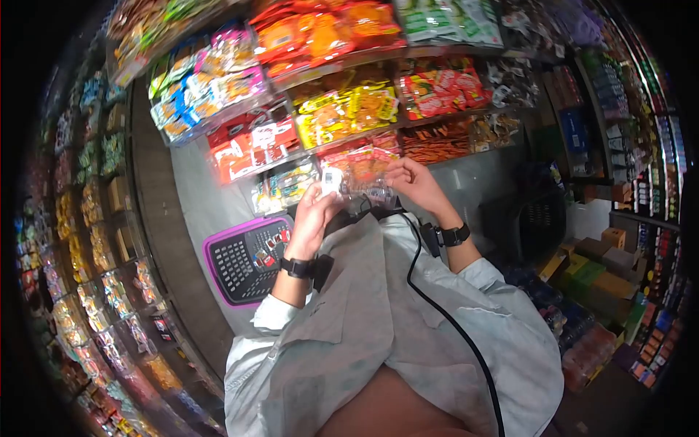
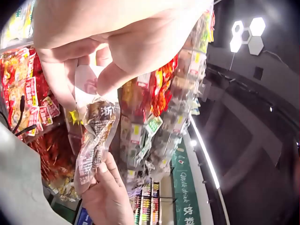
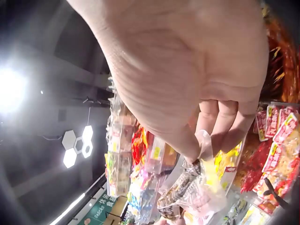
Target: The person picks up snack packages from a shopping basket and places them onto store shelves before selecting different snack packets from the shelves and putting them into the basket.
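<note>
A clear, vacuum-sealed snack packet [image 2: 97, 124] with dark brown food inside and a white printed end is stretched between both hands in front of the body. My left hand [image 1: 314, 222] pinches its white end between thumb and fingers. At the opposite end, my right hand [image 1: 419, 188] grips the clear edge with thumb and fingertips. The right wrist view shows the dark food and the shiny, creased plastic of the packet [image 3: 180, 192] below the right hand [image 3: 183, 70]. Just beyond the hands, a bin of red-and-pink snack packets [image 1: 364, 162] sits on the lowest shelf row.
Tiered shelf bins hold yellow packets [image 1: 346, 113], red packets [image 1: 445, 91] and orange bags [image 1: 328, 33]. A black basket with a purple rim [image 1: 209, 266] stands on the floor at left, a few small packets inside. Cardboard boxes [image 1: 608, 288] are stacked at right. A black cable [image 1: 455, 313] crosses the shirt.
</note>
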A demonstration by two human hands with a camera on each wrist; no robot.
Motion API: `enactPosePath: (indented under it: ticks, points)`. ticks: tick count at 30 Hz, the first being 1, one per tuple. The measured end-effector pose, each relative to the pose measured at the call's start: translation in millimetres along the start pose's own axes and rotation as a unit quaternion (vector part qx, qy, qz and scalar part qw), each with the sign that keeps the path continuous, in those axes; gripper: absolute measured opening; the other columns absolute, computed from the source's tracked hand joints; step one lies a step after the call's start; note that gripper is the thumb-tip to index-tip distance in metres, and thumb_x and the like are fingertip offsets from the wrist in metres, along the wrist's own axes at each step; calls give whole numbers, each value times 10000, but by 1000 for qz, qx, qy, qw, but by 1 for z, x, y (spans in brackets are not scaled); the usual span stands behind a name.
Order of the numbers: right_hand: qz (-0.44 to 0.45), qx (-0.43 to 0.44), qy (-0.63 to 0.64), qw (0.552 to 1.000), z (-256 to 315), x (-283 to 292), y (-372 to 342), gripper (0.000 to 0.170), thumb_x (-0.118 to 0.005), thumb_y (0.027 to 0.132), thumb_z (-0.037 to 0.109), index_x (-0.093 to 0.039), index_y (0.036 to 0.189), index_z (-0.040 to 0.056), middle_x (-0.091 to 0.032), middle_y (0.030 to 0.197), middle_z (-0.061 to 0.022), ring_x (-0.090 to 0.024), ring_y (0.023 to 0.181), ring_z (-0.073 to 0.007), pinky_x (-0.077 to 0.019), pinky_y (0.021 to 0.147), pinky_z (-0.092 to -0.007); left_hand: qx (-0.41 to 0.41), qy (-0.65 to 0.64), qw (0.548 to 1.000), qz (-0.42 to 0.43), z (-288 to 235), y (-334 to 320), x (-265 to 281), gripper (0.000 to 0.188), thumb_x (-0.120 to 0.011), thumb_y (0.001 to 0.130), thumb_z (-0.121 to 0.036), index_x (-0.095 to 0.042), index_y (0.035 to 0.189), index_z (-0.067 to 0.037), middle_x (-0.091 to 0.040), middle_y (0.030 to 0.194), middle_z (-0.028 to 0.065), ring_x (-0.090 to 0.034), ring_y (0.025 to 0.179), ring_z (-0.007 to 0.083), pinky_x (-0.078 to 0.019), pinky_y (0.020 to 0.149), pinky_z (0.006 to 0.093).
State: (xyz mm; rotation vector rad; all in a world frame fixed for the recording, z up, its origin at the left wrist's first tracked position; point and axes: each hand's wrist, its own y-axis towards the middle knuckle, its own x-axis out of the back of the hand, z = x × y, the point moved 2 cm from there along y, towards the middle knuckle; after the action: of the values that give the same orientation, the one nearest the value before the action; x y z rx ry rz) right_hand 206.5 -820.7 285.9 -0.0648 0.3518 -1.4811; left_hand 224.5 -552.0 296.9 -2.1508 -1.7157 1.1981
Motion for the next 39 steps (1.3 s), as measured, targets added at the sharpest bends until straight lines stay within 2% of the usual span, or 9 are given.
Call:
enactPosePath:
  ticks: [4,9,16,20,21,25,28,32,39]
  points:
    - [-32,-25,-12,999,-14,75,-60,272,-730,916,58,-630,1163,5,-691,1014,-37,-662,906,-81,-542,818,-233,-3,116,993,-26,49,-9,-74,184,-601,1007,-28,-570,1186,-57,-710,1146,64,-691,1030,136,-571,915,307]
    - [-135,6,-19,991,-21,158,-135,249,-729,905,50,-632,1128,-1,-691,1005,-49,-655,888,-90,-535,798,-242,-144,326,930,84,105,6,-155,87,-632,988,-18,-588,1062,-31,-711,1055,39,-658,961,87,-515,828,241]
    - [-327,53,38,943,-31,229,-220,195,-730,894,-8,-628,1061,-3,-712,1005,-70,-660,896,-101,-535,809,-250,-177,423,874,159,146,20,-269,148,-686,960,-89,-558,987,-19,-623,782,43,-579,740,95,-489,684,281]
    - [-387,58,63,918,-30,250,-258,214,-750,885,-20,-630,1061,6,-723,999,-73,-668,906,-117,-535,818,-262,-241,580,759,172,163,53,-299,154,-693,936,-109,-597,1025,-28,-684,843,119,-682,788,192,-517,728,294]
    - [-405,75,61,909,-24,251,-270,202,-753,881,-19,-636,1043,6,-727,993,-69,-672,903,-122,-536,818,-267,-223,496,811,214,171,62,-310,142,-695,921,-63,-610,1026,-20,-717,986,139,-708,949,207,-540,820,313]
    - [-462,133,-16,877,6,267,-295,143,-758,862,-29,-656,956,7,-739,952,-62,-686,895,-134,-540,810,-287,-198,418,844,271,188,80,-364,182,-674,912,31,-613,1081,-2,-667,1222,140,-646,1151,222,-527,957,325]
    - [-499,132,-63,854,20,289,-304,121,-755,835,-50,-666,895,8,-742,918,-70,-696,883,-151,-544,798,-296,-159,398,869,246,214,97,-401,244,-655,942,18,-596,1176,-23,-669,1209,109,-642,1108,173,-531,929,308]
    - [-519,133,-160,829,37,332,-312,142,-755,787,-77,-679,863,16,-735,876,-85,-708,869,-199,-547,780,-307,-46,397,864,306,237,124,-458,349,-617,989,-30,-541,1329,-55,-654,1212,72,-635,1051,134,-531,909,298]
    - [-424,77,-264,863,84,403,-303,174,-772,739,-57,-723,876,38,-719,861,-82,-665,854,-221,-552,758,-330,212,218,902,308,245,160,-561,508,-504,1017,-17,-423,1508,-115,-638,1299,120,-656,1122,177,-564,962,362]
